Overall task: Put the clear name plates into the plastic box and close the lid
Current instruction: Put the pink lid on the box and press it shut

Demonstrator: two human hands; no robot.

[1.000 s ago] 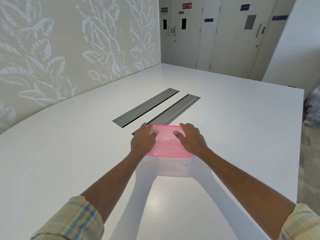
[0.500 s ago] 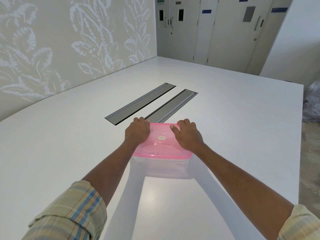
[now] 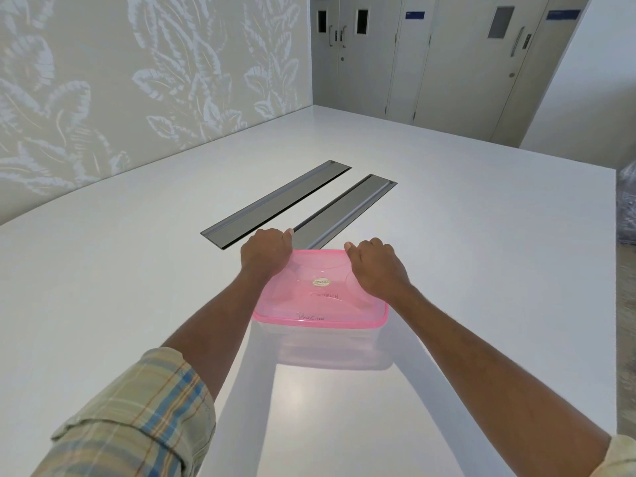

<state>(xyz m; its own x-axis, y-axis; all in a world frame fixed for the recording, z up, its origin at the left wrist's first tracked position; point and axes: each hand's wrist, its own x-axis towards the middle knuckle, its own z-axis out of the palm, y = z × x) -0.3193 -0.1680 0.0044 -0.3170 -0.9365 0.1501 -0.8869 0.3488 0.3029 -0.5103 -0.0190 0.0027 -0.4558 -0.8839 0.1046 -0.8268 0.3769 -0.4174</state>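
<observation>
The clear box [image 3: 327, 346] wears a pink see-through lid [image 3: 320, 294] with a small sticker; the left hand [image 3: 265, 253] and right hand [image 3: 373, 266], fingers curled, press its far corners.

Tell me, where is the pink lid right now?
In the head view, the pink lid sits on the clear box mid-table, just before two grey floor-box covers, with both hands on its far corners.

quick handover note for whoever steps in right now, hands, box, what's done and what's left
Left hand: curled over the far left corner of the pink lid.
Right hand: curled over the far right corner.
Plastic box: on the white table, lid on top.
Done: no name plates lie loose on the table; box contents unclear.
Left: check every lid edge is seated, then let go.
</observation>
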